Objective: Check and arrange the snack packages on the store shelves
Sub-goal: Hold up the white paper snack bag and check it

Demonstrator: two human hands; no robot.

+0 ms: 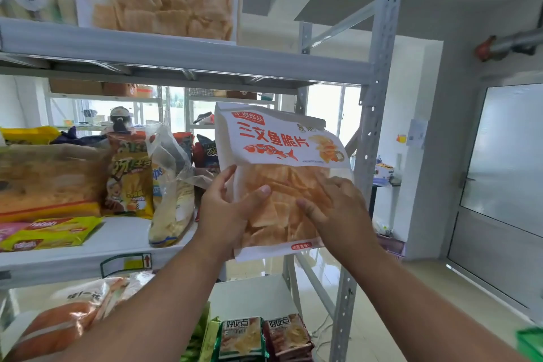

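Head view shows the white clear-windowed bag of orange crisps (282, 182) held upright before the grey metal shelf (117, 238), left hand (227, 209) gripping its edge, right hand (338, 209) spread flat against it; squeezing could crush the crisps.

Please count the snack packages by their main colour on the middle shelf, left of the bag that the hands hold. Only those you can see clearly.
Yellow: 3, the flat pack, the upright chips bag and one behind.
Clear: 1, the leaning bag.
Brown: 1, the big bag.
Total: 5.
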